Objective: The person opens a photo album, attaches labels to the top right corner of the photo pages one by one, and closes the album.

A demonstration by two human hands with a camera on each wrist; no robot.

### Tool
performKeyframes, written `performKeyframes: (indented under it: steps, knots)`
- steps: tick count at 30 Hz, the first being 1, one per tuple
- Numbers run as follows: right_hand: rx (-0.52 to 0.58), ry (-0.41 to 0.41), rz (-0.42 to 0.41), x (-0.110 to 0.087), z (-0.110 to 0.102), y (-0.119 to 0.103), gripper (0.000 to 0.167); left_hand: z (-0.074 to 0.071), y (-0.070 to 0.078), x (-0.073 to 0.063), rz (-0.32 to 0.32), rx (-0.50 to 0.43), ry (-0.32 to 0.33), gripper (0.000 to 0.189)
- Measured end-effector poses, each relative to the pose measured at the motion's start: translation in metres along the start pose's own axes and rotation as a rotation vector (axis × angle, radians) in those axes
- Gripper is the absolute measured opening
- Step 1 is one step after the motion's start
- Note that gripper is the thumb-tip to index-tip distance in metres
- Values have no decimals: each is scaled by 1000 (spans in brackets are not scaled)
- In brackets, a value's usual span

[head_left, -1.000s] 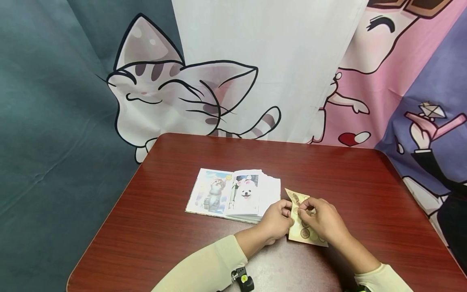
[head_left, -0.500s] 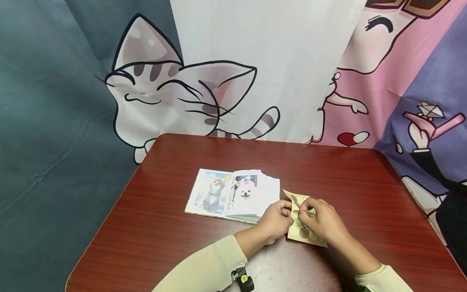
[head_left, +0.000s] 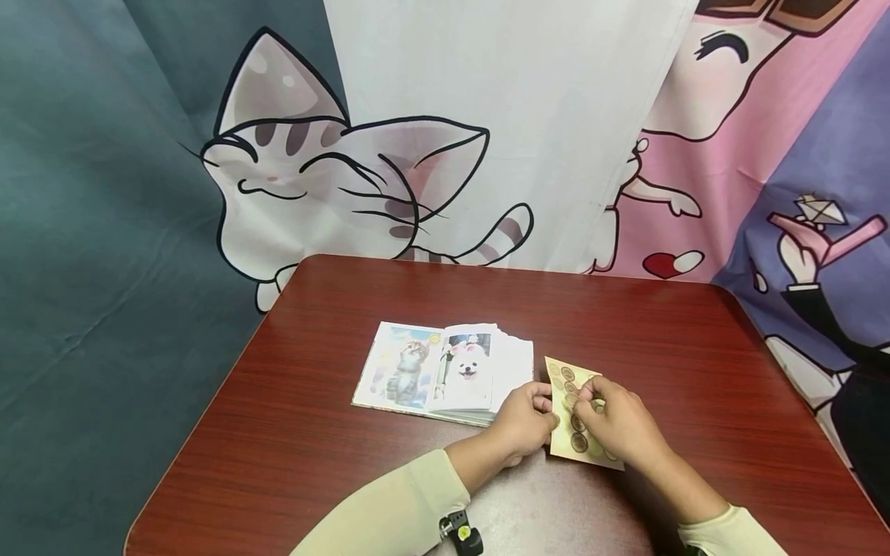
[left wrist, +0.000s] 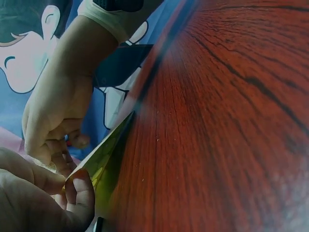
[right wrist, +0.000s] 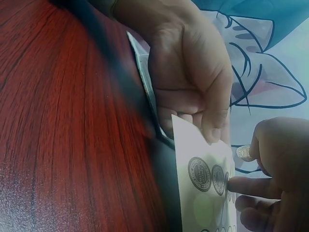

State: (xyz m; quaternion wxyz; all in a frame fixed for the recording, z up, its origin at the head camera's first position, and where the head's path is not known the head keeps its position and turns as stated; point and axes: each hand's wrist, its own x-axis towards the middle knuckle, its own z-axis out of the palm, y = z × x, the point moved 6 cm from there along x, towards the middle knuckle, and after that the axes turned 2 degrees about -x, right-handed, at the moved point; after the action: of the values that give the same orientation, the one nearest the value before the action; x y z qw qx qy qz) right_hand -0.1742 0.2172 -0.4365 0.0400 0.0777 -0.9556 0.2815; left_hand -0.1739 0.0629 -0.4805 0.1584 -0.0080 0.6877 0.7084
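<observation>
A pale yellow sheet of round stickers with dark printed seals is tilted over the table. My left hand pinches its left edge between thumb and fingers; the left wrist view shows the sheet edge-on in that grip. Over the sheet's right half, my right hand pinches a small round sticker, which stands clear of the sheet in the right wrist view. One fingertip of that hand lies in front of the printed seals; whether it touches them, I cannot tell. The hand hides part of the sheet.
Just left of the hands lies an open photo album, with a kitten picture and a white dog picture. The reddish-brown table extends around everything. Behind it hangs a cartoon-print curtain.
The sheet's upper left corner was bent leftward and now stands flatter, showing more seals. My right hand's fingers have shifted slightly. My left hand holds almost the same place; the album has not moved.
</observation>
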Motion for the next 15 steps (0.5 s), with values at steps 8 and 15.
performKeyframes:
  steps: [8,15]
  knots:
    - [5,-10,19,0,5,6,8,-4,-1,-4,9,85,-52,51]
    - [24,-36,52,-1,10,11,8,-9,5,-12,78,226,-91,56]
